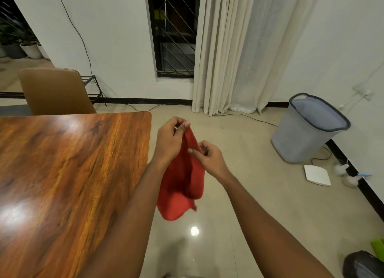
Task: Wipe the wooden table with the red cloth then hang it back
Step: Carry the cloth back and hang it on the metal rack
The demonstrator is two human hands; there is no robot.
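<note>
The red cloth (180, 186) hangs in the air over the floor, just right of the wooden table (62, 174). My left hand (169, 139) pinches its top edge between thumb and fingers. Slightly lower and to the right, my right hand (207, 156) pinches another part of the same edge. The cloth droops below both hands in loose folds. The glossy brown table fills the left side of the view, and its top is bare.
A brown chair (56, 90) stands behind the table's far edge. A grey plastic bin (307, 130) sits on the floor at the right by the wall, with a white flat device (316, 175) and cables beside it. Cream curtains (239, 49) hang by a barred window.
</note>
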